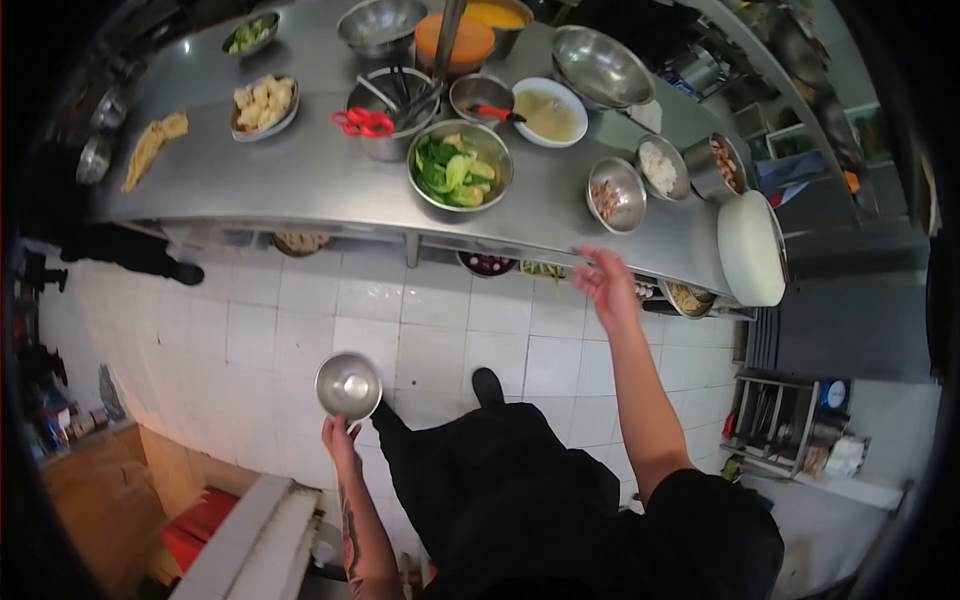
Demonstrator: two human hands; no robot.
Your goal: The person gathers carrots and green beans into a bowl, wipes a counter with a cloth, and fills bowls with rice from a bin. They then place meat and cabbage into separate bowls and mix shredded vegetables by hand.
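My left hand [342,434] grips the rim of an empty metal bowl [349,386], held out over the tiled floor. Reaching toward the counter's front edge, my right hand [606,285] has its fingers apart and holds nothing. Closest to it on the counter is a metal bowl of shredded pinkish food [614,196]. Beyond that stand a bowl of white food [659,165] and a metal pot with brown pieces [718,165]. Left of these sits a metal bowl of leafy greens [459,167].
The steel counter [300,185] also bears a pale broth bowl [549,112], a pot with red-handled scissors [363,123], a bowl of cauliflower-like pieces [264,105] and a yellowish cloth [155,147]. A thick white round block [751,249] is at the right end. Another person's leg [130,250] shows at left.
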